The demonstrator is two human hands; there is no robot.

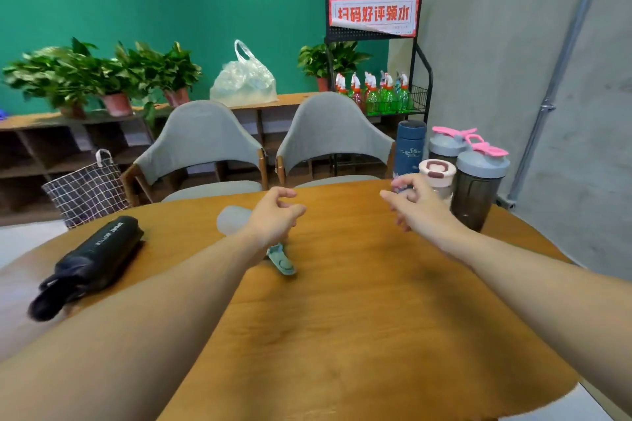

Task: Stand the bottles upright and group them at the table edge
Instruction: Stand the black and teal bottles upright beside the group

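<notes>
Round wooden table (359, 301), orange-brown grain, filling the near half of the view

Two grey upholstered chairs with wooden frames (201, 147) pushed in at the far edge, side by side

Long black sport bottle with white lettering (92, 260) lying on its side at the near left of the table, cap end pointing toward the near left edge

Group of four bottles upright at the far right edge: dark smoky shaker bottle with grey lid and pink flip cap (477, 184) nearest, a second grey-lidded shaker with pink cap (448, 143) behind it, dark blue cylindrical flask (410, 147) to their left, small pale bottle with cream lid and brown strap (437, 178) in front of the flask

Frosted clear bottle with teal lid and strap (236, 219) lying on its side at table centre, partly hidden under the left wrist, lid end pointing near

Left hand (273, 219) above that bottle, fingers loosely curled, empty, contact with the bottle not discernible

Right hand (420, 205) just beside the pale bottle, fingers loosely curled and apart, gripping nothing
</notes>
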